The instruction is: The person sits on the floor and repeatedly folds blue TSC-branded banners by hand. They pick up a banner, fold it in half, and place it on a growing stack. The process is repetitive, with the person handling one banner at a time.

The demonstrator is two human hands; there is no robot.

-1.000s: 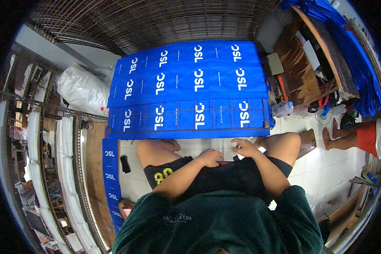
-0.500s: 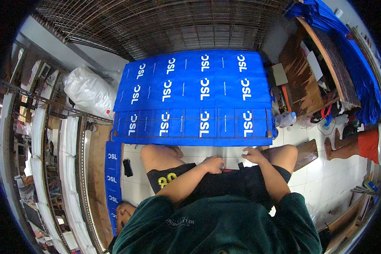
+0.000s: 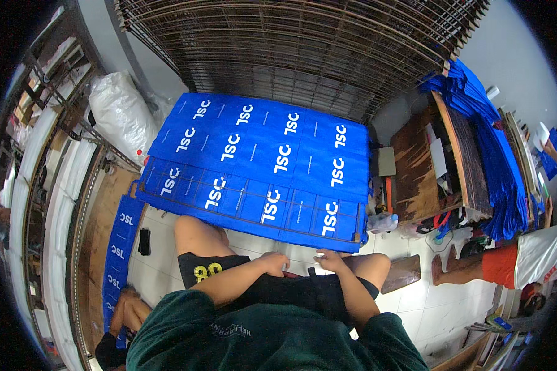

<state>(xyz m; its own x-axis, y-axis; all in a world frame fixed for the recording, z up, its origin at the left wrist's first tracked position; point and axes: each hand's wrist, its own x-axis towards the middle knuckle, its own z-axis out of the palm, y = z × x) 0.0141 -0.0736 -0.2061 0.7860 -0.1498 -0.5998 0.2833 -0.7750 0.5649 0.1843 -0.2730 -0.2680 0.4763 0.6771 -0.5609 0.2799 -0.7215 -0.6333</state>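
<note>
My left hand is over my lap, its fingers curled. A pale spot shows at its fingertips, too small to name. To its right, my right hand is above my right thigh with the fingers bent together and a small whitish bit at their tips. Both hands are apart from the blue printed fabric sheets, which lie in rows on a wire drying rack in front of my knees. A black strap-like piece lies on my lap between the hands.
Stacked wire racks rise behind the sheets. Left are shelves of white stacks, a plastic-wrapped bundle, a phone and a seated person. Right are a wooden cabinet, blue fabric, a bottle and another person.
My view has turned, so the sheets appear slanted and more of the racks shows. My right hand's spread fingers have drawn together. At the right, more of the other person is visible.
</note>
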